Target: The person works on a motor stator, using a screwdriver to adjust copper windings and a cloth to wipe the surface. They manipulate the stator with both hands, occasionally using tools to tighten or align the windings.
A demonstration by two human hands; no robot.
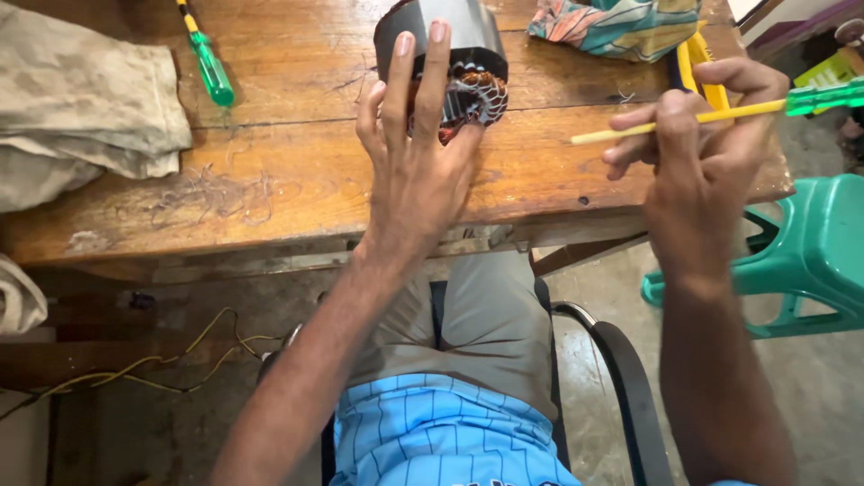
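Observation:
My left hand (416, 148) rests flat against a dark round motor stator (450, 36) with copper windings (475, 94), which stands on the wooden workbench (297, 171). Its fingers reach up over the stator's near face. My right hand (697, 144) is off the bench's right end and grips a screwdriver (720, 112) with a yellow shaft and a green handle. The shaft's tip points left toward the stator but stays apart from it.
A second green screwdriver (209, 65) lies at the back left of the bench. Folded grey cloth (81, 99) covers the left end, and a colourful cloth (616, 27) sits at the back right. Loose wire scraps (211, 193) lie on the wood. A green plastic stool (805, 256) stands on the right, and yellow wires (180, 360) trail on the floor.

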